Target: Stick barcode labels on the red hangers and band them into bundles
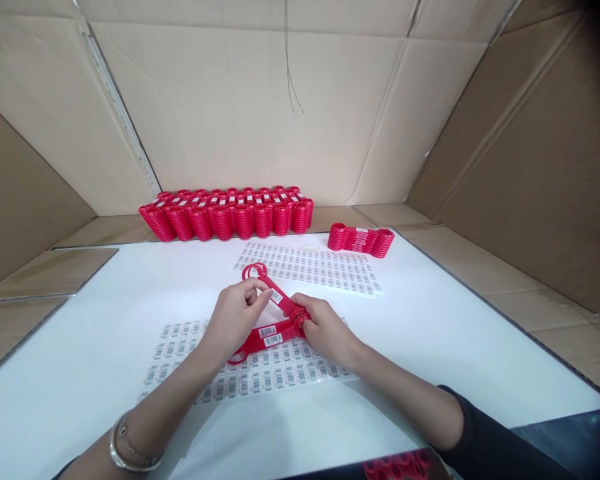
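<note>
a long row of stacked red pieces [225, 215] is sitting at the back of the white table [80, 320], mid-frame. a smaller red stack [361, 240] is lying to its right, just beside a barcode label sheet [320, 270]. cardboard walls [220, 100] are enclosing everything.

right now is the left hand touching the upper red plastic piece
Touching: the head view shows the left hand pinching the upper red plastic piece near its ring end with its fingertips.
</note>
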A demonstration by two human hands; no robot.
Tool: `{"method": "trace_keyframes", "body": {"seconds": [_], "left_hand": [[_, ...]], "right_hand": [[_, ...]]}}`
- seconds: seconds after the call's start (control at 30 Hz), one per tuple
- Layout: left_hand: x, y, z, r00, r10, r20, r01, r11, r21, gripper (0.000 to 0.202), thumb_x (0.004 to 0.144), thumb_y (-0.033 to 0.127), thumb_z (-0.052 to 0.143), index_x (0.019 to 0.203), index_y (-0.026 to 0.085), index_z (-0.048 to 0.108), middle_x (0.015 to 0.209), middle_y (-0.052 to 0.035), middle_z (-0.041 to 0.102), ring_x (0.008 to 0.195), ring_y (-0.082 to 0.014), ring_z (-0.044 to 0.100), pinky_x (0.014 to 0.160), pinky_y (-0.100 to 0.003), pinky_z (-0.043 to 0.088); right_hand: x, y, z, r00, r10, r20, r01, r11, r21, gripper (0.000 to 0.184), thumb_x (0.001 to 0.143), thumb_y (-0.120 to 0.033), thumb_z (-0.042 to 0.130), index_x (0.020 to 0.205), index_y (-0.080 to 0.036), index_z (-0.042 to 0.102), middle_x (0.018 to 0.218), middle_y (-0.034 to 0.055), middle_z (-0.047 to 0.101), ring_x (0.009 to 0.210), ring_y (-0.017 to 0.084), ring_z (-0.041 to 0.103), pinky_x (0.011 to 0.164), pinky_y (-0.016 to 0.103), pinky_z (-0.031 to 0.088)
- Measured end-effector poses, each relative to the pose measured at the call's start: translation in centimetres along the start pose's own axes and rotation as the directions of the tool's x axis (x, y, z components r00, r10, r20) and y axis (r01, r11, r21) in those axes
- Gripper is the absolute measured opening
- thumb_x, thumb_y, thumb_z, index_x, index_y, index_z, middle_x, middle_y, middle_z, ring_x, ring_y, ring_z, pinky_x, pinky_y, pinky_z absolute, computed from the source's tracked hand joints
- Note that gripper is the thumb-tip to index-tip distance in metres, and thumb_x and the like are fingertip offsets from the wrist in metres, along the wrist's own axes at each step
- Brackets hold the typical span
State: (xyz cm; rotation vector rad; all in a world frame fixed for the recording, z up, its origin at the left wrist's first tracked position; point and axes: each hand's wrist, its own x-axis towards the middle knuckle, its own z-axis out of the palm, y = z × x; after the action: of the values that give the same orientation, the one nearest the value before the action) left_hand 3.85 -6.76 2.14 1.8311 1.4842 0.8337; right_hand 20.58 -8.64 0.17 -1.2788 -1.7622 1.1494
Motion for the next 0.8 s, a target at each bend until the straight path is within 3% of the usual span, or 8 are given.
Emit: {"method": "trace_keyframes", "body": {"seconds": [0.07, 0.13, 0.23, 0.37, 0.43, 0.57, 0.8], "left_hand": [[-0.2, 0.1, 0.3, 0.986, 0.155, -0.065, -0.133, 0.957, 0.258, 0.025, 0.086, 0.038, 0.042, 0.076, 0.019, 0.056, 0.054, 0.0042, 0.042, 0.053, -0.0106, 0.041, 0.053, -0.024, 0.032], [-0.4, 0.1, 0.5, 0.938, 0.331, -0.102, -0.245, 0.842, 0.481, 0.024, 0.087, 0.038, 0.042, 0.078, 0.018, 0.055, 0.070, -0.0004, 0.051, 0.069, -0.0142, 0.047, 0.060, -0.026, 0.037], [-0.3, -0.1, 0.7, 0.874, 0.464, -0.142, -0.279, 0.720, 0.635, 0.030, 0.084, 0.047, 0.048, 0.087, 0.017, 0.054, 0.096, -0.0075, 0.050, 0.088, -0.0201, 0.046, 0.070, -0.029, 0.042], [0.2, -0.4, 0.1, 0.857, 0.454, -0.244, -0.193, 0.721, 0.665, 0.052, 0.080, 0.056, 0.048, 0.113, 0.016, 0.046, 0.117, -0.0125, 0.042, 0.099, -0.0248, 0.044, 0.081, -0.037, 0.044], [0.5, -0.5, -0.6, 0.873, 0.408, -0.268, -0.138, 0.732, 0.668, 0.051, 0.084, 0.054, 0.042, 0.119, 0.016, 0.044, 0.115, -0.0121, 0.044, 0.098, -0.0249, 0.044, 0.082, -0.037, 0.043], [0.6, -0.2, -1.6, 0.933, 0.295, -0.207, -0.107, 0.776, 0.622, 0.041, 0.091, 0.046, 0.029, 0.113, 0.017, 0.048, 0.103, -0.0078, 0.056, 0.094, -0.0230, 0.049, 0.080, -0.034, 0.041], [0.4, 0.5, -1.9, 0.953, 0.181, -0.241, -0.047, 0.880, 0.472, 0.031, 0.088, 0.047, 0.035, 0.103, 0.021, 0.043, 0.088, -0.0030, 0.057, 0.082, -0.0200, 0.054, 0.063, -0.029, 0.038]], "right_hand": [[0.0, 0.0, 0.0, 1.000, -0.012, 0.003, 0.012, 1.000, 0.005, 0.021, 0.059, -0.002, 0.030, 0.065, -0.018, 0.042, 0.062, -0.0037, 0.046, 0.058, 0.011, 0.041, 0.055, 0.022, 0.031], [0.1, 0.0, -0.1, 0.999, -0.039, 0.007, 0.039, 0.999, 0.011, 0.021, 0.059, -0.002, 0.030, 0.066, -0.018, 0.042, 0.063, -0.0037, 0.047, 0.059, 0.011, 0.041, 0.056, 0.023, 0.031], [0.1, -0.2, -0.1, 0.998, -0.069, 0.012, 0.069, 0.997, 0.025, 0.025, 0.059, -0.002, 0.030, 0.070, -0.018, 0.045, 0.066, -0.0031, 0.049, 0.061, 0.011, 0.043, 0.058, 0.023, 0.033], [0.0, -0.4, 0.0, 0.997, -0.062, 0.034, 0.061, 0.997, 0.054, 0.025, 0.060, -0.001, 0.031, 0.071, -0.018, 0.046, 0.067, -0.0023, 0.050, 0.063, 0.012, 0.046, 0.058, 0.023, 0.034], [0.0, -0.4, 0.0, 0.997, -0.057, 0.043, 0.055, 0.997, 0.050, 0.024, 0.061, -0.002, 0.031, 0.070, -0.018, 0.047, 0.068, -0.0018, 0.052, 0.063, 0.012, 0.047, 0.058, 0.023, 0.034], [0.1, 0.0, 0.0, 0.998, -0.047, 0.039, 0.045, 0.998, 0.045, 0.029, 0.063, -0.002, 0.031, 0.076, -0.017, 0.052, 0.075, 0.0000, 0.058, 0.069, 0.014, 0.051, 0.060, 0.024, 0.035], [0.2, 0.0, 0.0, 1.000, -0.019, 0.000, 0.019, 0.998, 0.054, 0.030, 0.066, -0.002, 0.032, 0.079, -0.016, 0.055, 0.075, 0.0007, 0.060, 0.070, 0.015, 0.053, 0.061, 0.025, 0.035]]}}
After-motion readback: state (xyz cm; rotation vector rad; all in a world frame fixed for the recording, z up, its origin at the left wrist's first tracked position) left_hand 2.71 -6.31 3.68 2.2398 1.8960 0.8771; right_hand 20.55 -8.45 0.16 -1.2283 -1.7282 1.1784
